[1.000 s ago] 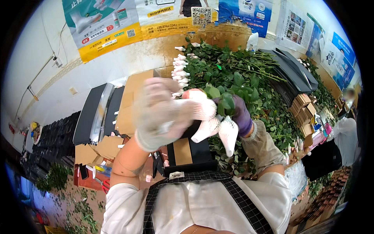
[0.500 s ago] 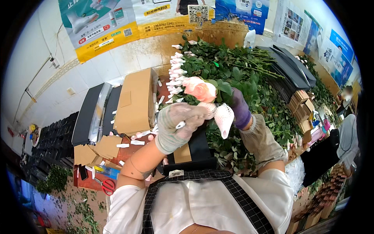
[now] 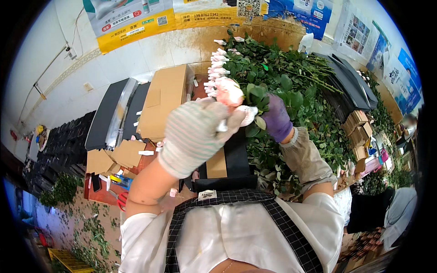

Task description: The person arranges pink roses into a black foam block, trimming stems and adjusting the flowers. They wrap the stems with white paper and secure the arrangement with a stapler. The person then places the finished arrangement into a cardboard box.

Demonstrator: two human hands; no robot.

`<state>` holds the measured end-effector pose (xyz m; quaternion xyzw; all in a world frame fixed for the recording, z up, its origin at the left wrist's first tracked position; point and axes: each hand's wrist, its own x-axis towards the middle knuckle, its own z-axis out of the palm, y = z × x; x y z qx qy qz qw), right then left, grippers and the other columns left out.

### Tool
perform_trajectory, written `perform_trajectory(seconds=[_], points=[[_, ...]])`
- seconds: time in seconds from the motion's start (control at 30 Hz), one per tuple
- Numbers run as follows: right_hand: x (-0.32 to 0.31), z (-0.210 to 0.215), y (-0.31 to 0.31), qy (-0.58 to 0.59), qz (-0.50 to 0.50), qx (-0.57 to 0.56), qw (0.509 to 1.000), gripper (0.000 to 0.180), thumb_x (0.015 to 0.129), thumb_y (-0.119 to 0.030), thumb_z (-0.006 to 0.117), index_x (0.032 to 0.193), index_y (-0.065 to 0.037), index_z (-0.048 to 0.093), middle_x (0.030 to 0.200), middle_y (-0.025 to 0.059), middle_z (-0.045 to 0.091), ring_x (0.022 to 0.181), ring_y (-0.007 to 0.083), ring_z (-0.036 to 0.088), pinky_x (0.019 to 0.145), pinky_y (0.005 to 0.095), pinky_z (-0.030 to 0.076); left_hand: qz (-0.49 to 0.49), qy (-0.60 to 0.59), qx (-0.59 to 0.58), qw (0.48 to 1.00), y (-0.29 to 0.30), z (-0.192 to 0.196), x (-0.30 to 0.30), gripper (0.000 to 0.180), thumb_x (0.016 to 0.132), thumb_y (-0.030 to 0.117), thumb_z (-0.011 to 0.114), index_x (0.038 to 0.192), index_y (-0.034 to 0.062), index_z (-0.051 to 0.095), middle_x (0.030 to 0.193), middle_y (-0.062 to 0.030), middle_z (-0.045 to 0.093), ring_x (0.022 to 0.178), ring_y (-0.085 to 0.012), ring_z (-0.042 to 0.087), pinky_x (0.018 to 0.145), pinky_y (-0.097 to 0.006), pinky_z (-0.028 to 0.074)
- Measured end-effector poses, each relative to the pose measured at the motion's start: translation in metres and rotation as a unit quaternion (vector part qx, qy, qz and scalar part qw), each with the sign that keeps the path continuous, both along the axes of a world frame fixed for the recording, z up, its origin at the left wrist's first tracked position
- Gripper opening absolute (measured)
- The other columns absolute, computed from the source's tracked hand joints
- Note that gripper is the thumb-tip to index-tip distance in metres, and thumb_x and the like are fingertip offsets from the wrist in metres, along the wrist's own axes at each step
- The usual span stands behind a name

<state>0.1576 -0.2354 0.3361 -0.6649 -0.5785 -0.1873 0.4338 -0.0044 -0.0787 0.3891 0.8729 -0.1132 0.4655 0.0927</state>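
My left hand (image 3: 193,134), in a grey-and-white striped glove, shows its back. Its fingers are closed at a white mesh-sleeved rose (image 3: 249,114), partly covering it. Just above the fingertips is an open pink rose (image 3: 229,92) with no mesh over its petals. Green leaves (image 3: 257,93) spread between that bloom and my right hand (image 3: 276,118). That hand, in a purple glove, is closed around the rose stems, which are mostly hidden by leaves and fingers.
Behind lies a large heap of leafy roses (image 3: 273,63), with white-sleeved heads (image 3: 217,63) lined along its left edge. Brown cardboard (image 3: 161,102) and black boxes (image 3: 107,111) stand left. A black tray (image 3: 234,157) lies below my hands. Red scissors (image 3: 122,200) sit near the table edge.
My left hand has turned its back upward and now covers more of the flowers. The mesh-sleeved rose that hung lower is now higher and partly hidden. The whole view has shifted slightly.
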Motion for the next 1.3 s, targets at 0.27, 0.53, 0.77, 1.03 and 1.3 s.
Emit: perform_trajectory(seconds=[0.27,0.53,0.77,1.03,1.3], points=[[-0.006,-0.001,0.005,-0.005,0.022,-0.052,0.998,0.047,0.074,-0.026,0.076,0.113,-0.004,0.06,0.101,0.0144,0.065,0.09,0.0299,0.064,0.077,0.0347,0.05,-0.029,0.054,-0.052,0.997,-0.003,-0.013,-0.011,0.031,0.076,0.034,0.073,0.068,0.0088,0.056,0.058,-0.0106,0.052,0.053,-0.0275,0.054,0.051,-0.039,0.043],[0.023,0.004,-0.021,0.275,0.161,0.055,0.946,0.039,0.089,-0.013,0.061,0.125,-0.003,0.053,0.122,0.0105,0.059,0.109,0.0202,0.058,0.094,0.0324,0.046,-0.192,-0.203,-0.504,0.817,0.066,-0.096,-0.102,0.01,0.088,0.005,0.056,0.095,-0.0017,0.056,0.091,-0.0123,0.058,0.078,-0.0201,0.06,0.065,-0.033,0.052],[0.014,0.028,-0.051,0.105,0.117,0.1,0.983,0.048,0.082,-0.01,0.068,0.125,0.0,0.049,0.123,0.0144,0.057,0.109,0.0219,0.058,0.092,0.0351,0.046,0.222,-0.038,-0.664,0.713,0.074,-0.24,-0.182,0.025,0.096,0.017,0.046,0.101,-0.0057,0.057,0.087,-0.0089,0.054,0.078,-0.0178,0.051,0.063,-0.033,0.046],[0.036,0.004,-0.081,0.158,0.092,0.054,0.982,0.052,0.082,-0.013,0.069,0.127,0.002,0.047,0.125,0.016,0.055,0.11,0.0232,0.058,0.092,0.0356,0.047,0.405,-0.064,-0.696,0.59,0.084,-0.328,-0.287,0.026,0.096,0.017,0.047,0.103,-0.0056,0.057,0.085,-0.0078,0.053,0.075,-0.0171,0.05,0.063,-0.033,0.045],[0.036,0.011,-0.098,0.158,0.109,0.031,0.981,0.058,0.082,-0.022,0.068,0.13,0.0,0.044,0.128,0.0142,0.053,0.114,0.0241,0.054,0.095,0.0369,0.044,0.506,-0.088,-0.668,0.538,0.1,-0.355,-0.326,0.027,0.095,0.018,0.048,0.104,-0.0054,0.057,0.082,-0.0066,0.052,0.072,-0.0165,0.048,0.063,-0.033,0.044]])
